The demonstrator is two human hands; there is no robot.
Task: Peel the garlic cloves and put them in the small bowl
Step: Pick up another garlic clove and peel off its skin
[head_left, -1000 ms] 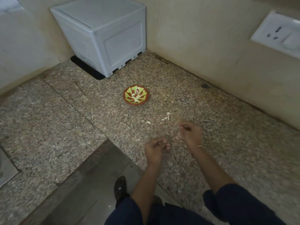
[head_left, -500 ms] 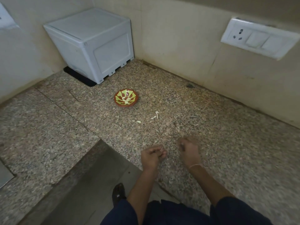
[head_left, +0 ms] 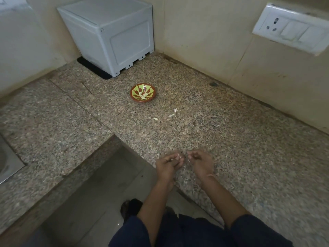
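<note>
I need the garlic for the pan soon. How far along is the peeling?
Done: a few pale peeled cloves lie in the bowl, and skin scraps sit on the counter. In hand: the left hand pinches something small and pale, likely a clove, with the right hand close beside it, apparently peeling. Left: that piece must go into the bowl; no unpeeled cloves show on the counter.

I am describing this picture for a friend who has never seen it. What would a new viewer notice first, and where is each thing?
The eye goes first to the bowl, red and green, alone on the speckled counter with pale cloves inside. Next come the left hand and right hand, close together at the counter's near edge, pinching something small and pale. A white box fills the far corner.
</note>
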